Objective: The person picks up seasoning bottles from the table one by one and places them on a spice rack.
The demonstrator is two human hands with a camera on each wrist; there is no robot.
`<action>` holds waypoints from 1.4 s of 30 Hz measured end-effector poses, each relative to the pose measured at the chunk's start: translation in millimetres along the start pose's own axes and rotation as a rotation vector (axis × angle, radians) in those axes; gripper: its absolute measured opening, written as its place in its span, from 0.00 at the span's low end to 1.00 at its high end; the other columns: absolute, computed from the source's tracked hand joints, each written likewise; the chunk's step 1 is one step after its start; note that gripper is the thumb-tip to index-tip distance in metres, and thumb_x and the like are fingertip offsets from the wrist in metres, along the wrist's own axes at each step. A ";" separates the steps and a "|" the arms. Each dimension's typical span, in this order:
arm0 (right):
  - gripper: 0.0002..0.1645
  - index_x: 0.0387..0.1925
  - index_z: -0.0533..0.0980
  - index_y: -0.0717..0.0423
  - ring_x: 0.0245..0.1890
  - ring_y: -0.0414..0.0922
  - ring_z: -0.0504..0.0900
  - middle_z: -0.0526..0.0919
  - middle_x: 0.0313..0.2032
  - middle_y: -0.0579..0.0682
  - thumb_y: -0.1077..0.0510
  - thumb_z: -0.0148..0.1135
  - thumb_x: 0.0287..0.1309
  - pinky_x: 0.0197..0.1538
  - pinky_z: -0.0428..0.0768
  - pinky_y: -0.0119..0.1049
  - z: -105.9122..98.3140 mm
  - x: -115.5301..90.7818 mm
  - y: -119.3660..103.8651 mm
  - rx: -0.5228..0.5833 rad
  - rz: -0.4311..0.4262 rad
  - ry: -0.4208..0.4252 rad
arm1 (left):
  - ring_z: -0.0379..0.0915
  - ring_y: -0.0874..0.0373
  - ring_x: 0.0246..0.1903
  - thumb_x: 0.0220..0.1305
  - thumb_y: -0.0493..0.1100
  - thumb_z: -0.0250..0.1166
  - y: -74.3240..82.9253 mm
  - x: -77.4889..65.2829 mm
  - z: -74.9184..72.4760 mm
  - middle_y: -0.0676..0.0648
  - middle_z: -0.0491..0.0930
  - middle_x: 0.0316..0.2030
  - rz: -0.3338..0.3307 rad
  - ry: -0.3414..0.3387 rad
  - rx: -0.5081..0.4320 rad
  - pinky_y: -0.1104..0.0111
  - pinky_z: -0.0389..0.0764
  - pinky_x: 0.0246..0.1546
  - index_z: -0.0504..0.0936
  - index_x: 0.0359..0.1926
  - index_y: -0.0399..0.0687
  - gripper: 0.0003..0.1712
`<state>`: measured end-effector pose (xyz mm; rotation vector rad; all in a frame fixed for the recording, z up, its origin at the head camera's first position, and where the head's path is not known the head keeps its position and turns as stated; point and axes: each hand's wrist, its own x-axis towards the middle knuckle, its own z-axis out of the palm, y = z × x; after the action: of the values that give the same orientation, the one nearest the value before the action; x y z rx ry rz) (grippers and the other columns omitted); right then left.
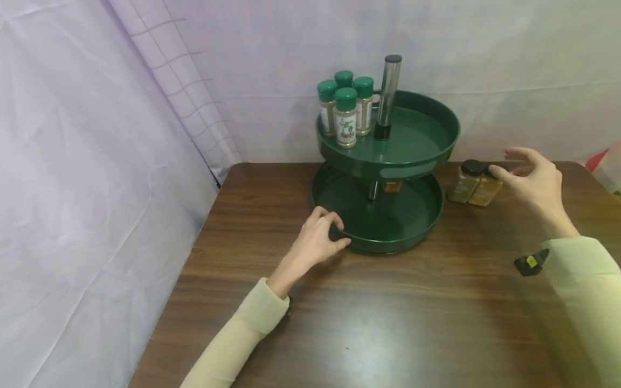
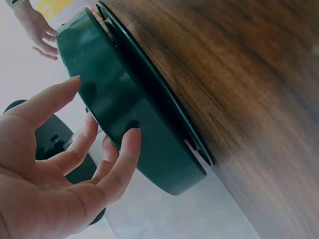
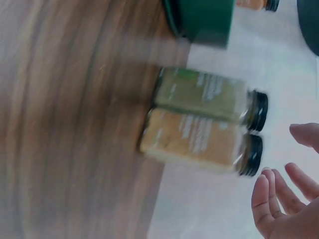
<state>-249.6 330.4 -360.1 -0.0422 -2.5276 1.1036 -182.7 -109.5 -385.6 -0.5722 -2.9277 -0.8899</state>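
Note:
A green two-tier turntable [image 1: 388, 245] stands on the table, a metal post [image 1: 388, 97] through its middle. At the near left of the lower tier, my left hand [image 1: 315, 237] grips the rim. Fingertips [image 2: 132, 137] touch the green outer wall [image 2: 164, 159] in the left wrist view. Two square spice jars with black caps, one greenish [image 3: 204, 94] and one tan [image 3: 192, 137], stand side by side right of the turntable. Close by the tan jar's cap is my right hand [image 1: 536, 183]. Its fingers are spread around air in the right wrist view [image 3: 289, 204].
Several green-capped spice bottles [image 1: 346, 126] stand on the upper tier's left side. An orange-brown jar [image 1: 392, 186] sits at the back of the lower tier, partly hidden by the upper one. White cloth [image 1: 97, 188] hangs behind and left of the wooden table [image 1: 339, 323].

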 end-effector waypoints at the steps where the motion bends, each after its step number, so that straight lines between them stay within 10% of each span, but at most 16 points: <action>1: 0.34 0.67 0.74 0.47 0.33 0.19 0.73 0.78 0.51 0.31 0.43 0.68 0.62 0.30 0.69 0.16 -1.0 0.5 3.7 -0.008 0.007 0.000 | 0.73 0.48 0.49 0.59 0.48 0.76 -0.1 -0.2 -0.2 0.42 0.72 0.52 0.000 0.001 0.000 0.57 0.78 0.52 0.82 0.44 0.46 0.17; 10: 0.40 0.68 0.71 0.57 0.31 0.16 0.71 0.74 0.43 0.22 0.40 0.68 0.61 0.32 0.69 0.15 -3.2 4.7 27.4 -0.019 0.066 -0.030 | 0.73 0.48 0.48 0.60 0.47 0.76 -1.6 -2.4 -1.5 0.42 0.72 0.51 0.003 0.003 -0.011 0.57 0.79 0.51 0.82 0.44 0.46 0.16; 16: 0.43 0.69 0.68 0.59 0.30 0.20 0.72 0.78 0.44 0.37 0.38 0.68 0.61 0.30 0.70 0.19 3.7 6.5 29.5 -0.066 0.074 -0.105 | 0.73 0.48 0.48 0.59 0.47 0.76 -1.0 -3.1 -2.2 0.42 0.72 0.51 -0.002 0.006 -0.011 0.57 0.79 0.51 0.82 0.43 0.46 0.16; 20: 0.46 0.71 0.66 0.60 0.43 0.45 0.80 0.81 0.50 0.63 0.36 0.65 0.62 0.42 0.76 0.36 7.8 8.4 29.4 -0.100 0.093 -0.151 | 0.73 0.48 0.48 0.59 0.47 0.76 -0.8 -2.5 -1.2 0.42 0.72 0.51 -0.001 0.004 -0.009 0.58 0.79 0.50 0.82 0.43 0.46 0.16; 25: 0.48 0.71 0.64 0.65 0.61 0.72 0.65 0.67 0.64 0.77 0.36 0.63 0.64 0.55 0.65 0.62 9.0 11.1 30.4 -0.097 0.110 -0.171 | 0.73 0.48 0.48 0.60 0.48 0.75 -0.5 -1.3 -0.7 0.42 0.71 0.52 0.001 0.004 -0.008 0.58 0.79 0.50 0.82 0.43 0.47 0.16; 35: 0.43 0.64 0.71 0.65 0.47 0.59 0.71 0.79 0.46 0.69 0.37 0.66 0.61 0.40 0.66 0.35 7.8 13.4 30.4 -0.146 0.101 -0.145 | 0.73 0.49 0.48 0.60 0.48 0.76 0.0 -0.8 -0.9 0.42 0.71 0.51 0.004 0.005 -0.002 0.59 0.79 0.50 0.82 0.44 0.46 0.16; 42: 0.42 0.60 0.75 0.67 0.32 0.37 0.73 0.81 0.24 0.36 0.38 0.69 0.58 0.36 0.67 0.29 6.5 13.0 31.5 -0.171 0.085 -0.112 | 0.73 0.48 0.48 0.59 0.47 0.76 -0.7 -1.0 -0.5 0.42 0.72 0.51 0.007 0.009 -0.001 0.58 0.78 0.51 0.82 0.43 0.46 0.16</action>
<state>-267.8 349.9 -382.3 -0.1379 -2.7380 0.9423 -182.0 -110.6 -385.7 -0.5771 -2.9157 -0.8914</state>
